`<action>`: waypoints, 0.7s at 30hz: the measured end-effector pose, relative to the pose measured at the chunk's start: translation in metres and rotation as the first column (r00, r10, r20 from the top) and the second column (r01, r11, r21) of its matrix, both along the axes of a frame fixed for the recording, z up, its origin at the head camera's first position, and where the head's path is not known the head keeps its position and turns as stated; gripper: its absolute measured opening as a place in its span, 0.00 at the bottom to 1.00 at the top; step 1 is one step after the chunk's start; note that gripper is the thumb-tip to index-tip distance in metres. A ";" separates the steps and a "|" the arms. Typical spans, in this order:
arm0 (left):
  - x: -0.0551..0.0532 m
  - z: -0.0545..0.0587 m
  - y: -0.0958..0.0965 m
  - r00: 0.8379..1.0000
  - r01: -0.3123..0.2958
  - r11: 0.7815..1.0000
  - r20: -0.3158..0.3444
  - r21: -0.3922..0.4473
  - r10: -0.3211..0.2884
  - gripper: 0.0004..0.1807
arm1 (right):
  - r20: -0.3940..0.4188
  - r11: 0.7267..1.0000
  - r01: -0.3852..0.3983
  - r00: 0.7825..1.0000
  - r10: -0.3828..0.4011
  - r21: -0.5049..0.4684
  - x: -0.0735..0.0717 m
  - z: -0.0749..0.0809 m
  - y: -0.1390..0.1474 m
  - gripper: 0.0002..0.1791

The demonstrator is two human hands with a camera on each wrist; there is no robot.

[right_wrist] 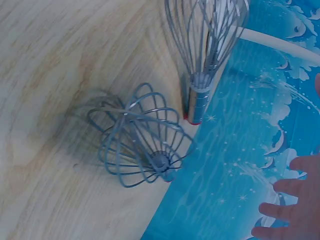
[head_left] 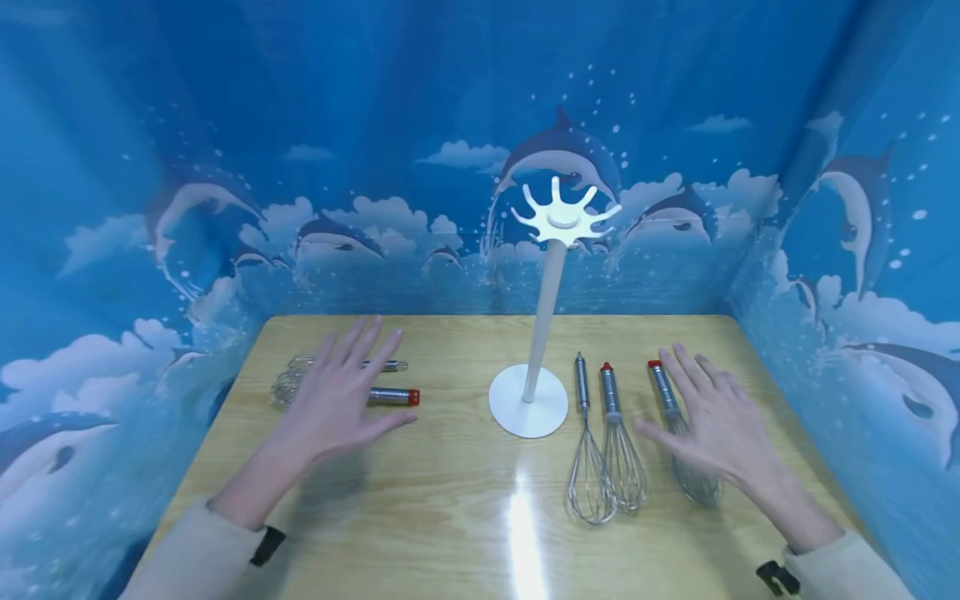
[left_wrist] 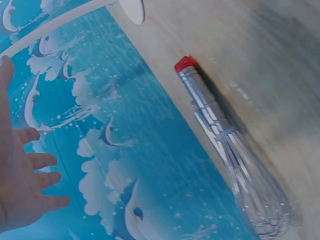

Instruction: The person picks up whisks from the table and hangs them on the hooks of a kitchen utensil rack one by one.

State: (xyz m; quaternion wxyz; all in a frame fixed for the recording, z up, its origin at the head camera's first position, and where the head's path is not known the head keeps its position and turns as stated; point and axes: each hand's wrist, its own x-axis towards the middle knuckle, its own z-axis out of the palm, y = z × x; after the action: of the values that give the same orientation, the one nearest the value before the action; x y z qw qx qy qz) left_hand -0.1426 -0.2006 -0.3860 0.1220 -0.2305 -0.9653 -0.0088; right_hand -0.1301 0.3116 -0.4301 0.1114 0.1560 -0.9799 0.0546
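Observation:
My left hand [head_left: 336,400], fingers spread, hovers over two metal whisks lying sideways; the nearer one [head_left: 393,397] has a red end cap and the farther one [head_left: 388,366] a plain metal end. The left wrist view shows the red-capped whisk [left_wrist: 210,110] apart from the hand [left_wrist: 22,185]. My right hand [head_left: 716,425] is spread above a red-capped whisk [head_left: 663,387], covering part of its wires. To that whisk's left lie a slim plain whisk [head_left: 583,392] and another red-capped whisk [head_left: 611,396], their wire loops touching or overlapping. Neither hand holds anything.
Between the hands stands a white stand [head_left: 547,308] with a round base [head_left: 517,412] and a top ring of several curved prongs [head_left: 564,218]. The wooden table [head_left: 435,500] is enclosed at the back and sides by a blue dolphin-print curtain [head_left: 420,100].

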 end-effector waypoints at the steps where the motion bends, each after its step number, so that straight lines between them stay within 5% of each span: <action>1: -0.001 0.002 0.003 1.000 0.007 1.000 -0.005 0.003 -0.007 0.63 | -0.007 1.000 0.004 1.000 -0.004 0.001 -0.001 -0.001 0.001 0.64; 21: -0.023 0.052 0.045 0.977 0.160 0.986 -0.135 -0.038 -0.163 0.59 | 0.131 0.989 0.148 0.981 -0.143 -0.023 -0.012 -0.010 -0.010 0.61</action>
State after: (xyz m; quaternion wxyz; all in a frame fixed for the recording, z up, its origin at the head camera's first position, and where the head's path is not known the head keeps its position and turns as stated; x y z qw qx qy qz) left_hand -0.1657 -0.1557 -0.3341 0.1838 -0.3099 -0.9328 0.0100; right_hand -0.1421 0.3013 -0.4403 0.0542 0.0783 -0.9928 0.0721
